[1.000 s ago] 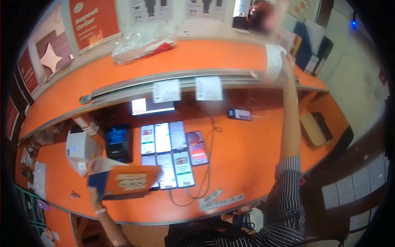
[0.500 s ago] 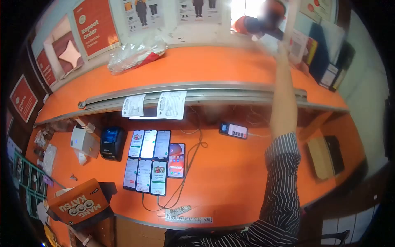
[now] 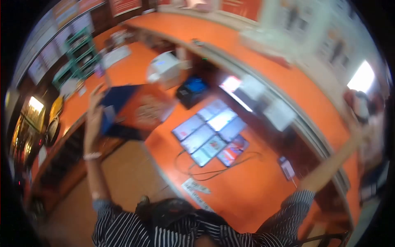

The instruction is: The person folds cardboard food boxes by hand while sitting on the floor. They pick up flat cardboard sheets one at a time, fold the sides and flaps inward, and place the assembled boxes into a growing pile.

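My left hand [image 3: 96,108] is raised beside the open end of an orange and dark blue cardboard box [image 3: 150,108], its fingers stretched out along the flap, with a pale bracelet at the wrist. Stretched far to the right over the raised shelf, my right hand [image 3: 363,133] is smeared by motion, and I cannot tell what is in its fingers. It is near a person [image 3: 360,105] at the bright window. Between my arms, several lit phones [image 3: 205,140] lie grouped on the orange counter, and another phone [image 3: 287,168] lies near my right forearm.
A black printer [image 3: 192,91] and a white device [image 3: 165,70] stand behind the box. Papers [image 3: 279,114] hang from the metal-edged shelf [image 3: 304,92]. Cables [image 3: 205,176] loop over the counter. A green rack [image 3: 80,55] stands at the far left.
The view has swung left and tilted, blurring the scene. My left hand has come up from the lower edge to the box. My right arm is still stretched toward the window.
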{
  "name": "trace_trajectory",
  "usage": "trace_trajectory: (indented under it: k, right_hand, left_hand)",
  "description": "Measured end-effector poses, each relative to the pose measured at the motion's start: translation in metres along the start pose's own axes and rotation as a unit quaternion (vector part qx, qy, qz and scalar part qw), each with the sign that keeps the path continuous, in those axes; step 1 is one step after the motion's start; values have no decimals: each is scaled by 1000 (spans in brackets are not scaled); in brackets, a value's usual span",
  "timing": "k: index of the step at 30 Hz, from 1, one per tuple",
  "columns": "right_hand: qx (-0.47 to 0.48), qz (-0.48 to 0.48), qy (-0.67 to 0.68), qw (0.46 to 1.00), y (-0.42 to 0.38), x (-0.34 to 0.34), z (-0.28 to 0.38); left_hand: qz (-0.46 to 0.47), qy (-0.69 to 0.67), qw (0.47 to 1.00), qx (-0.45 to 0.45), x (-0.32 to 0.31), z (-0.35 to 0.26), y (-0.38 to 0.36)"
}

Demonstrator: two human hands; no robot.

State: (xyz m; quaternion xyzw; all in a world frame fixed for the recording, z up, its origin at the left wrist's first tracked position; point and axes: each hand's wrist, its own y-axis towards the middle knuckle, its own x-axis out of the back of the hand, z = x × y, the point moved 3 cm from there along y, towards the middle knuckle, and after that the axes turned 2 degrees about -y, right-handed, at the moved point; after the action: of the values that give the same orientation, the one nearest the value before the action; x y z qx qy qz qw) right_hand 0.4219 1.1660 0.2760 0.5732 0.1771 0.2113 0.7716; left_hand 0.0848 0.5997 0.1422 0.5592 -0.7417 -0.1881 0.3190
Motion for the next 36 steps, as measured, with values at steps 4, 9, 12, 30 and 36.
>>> trace_trajectory:
  k: [4,9,12,30,36]
  right_hand:
    - [53,-3,-72,996,-44,-165,100]
    - [48,305,-69,949,-173,-401,255]
    - [16,293,-32,955,-229,-489,300]
    - [11,461,498,735,-391,-797,525]
    - [38,479,670,566,-446,-845,608]
  left_hand:
    - [-13,232,969,-80,-10,-48,0]
    - [-144,222,956,-129,49,-45,-49]
    - [-225,243,940,-84,111,-25,-81]
    - [-599,-121,786,-93,403,35,-333]
    - [-652,422,630,-11,430,19,-336]
